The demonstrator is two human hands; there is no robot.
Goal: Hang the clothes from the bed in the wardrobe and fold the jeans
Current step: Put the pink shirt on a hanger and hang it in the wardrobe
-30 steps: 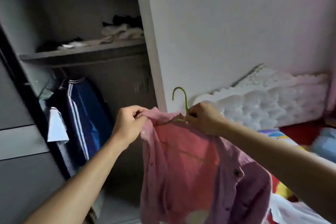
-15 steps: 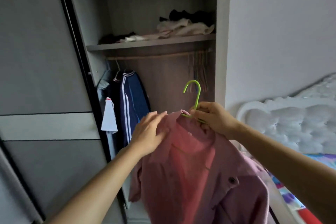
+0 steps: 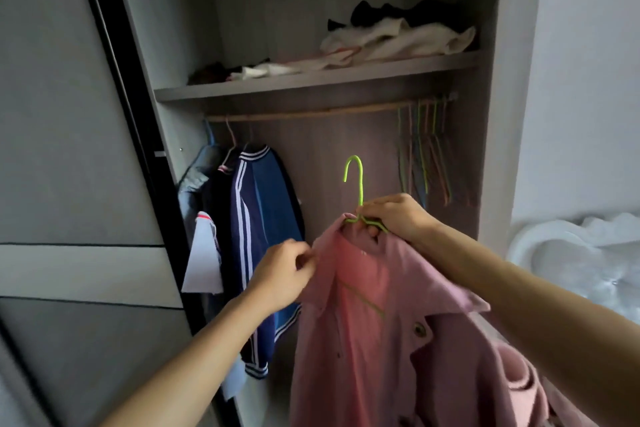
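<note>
A pink jacket (image 3: 381, 340) hangs on a green wire hanger (image 3: 360, 184) in front of the open wardrobe. My right hand (image 3: 394, 215) grips the hanger at its neck, together with the jacket's collar. My left hand (image 3: 280, 274) pinches the jacket's left shoulder edge. The hanger's hook points up, below the wooden rail (image 3: 311, 113) and apart from it. The jacket's lower part runs out of the frame.
A blue striped jacket (image 3: 259, 225) and other clothes hang at the rail's left end. Several bare coloured hangers (image 3: 426, 149) hang at its right end. Folded clothes (image 3: 398, 38) lie on the shelf above. A sliding door (image 3: 69, 184) stands left, a white headboard (image 3: 571, 253) right.
The view has swung left and closer to the wardrobe. My left hand went from lying flat on the jacket's shoulder to pinching its edge. The hanger has risen nearer the rail.
</note>
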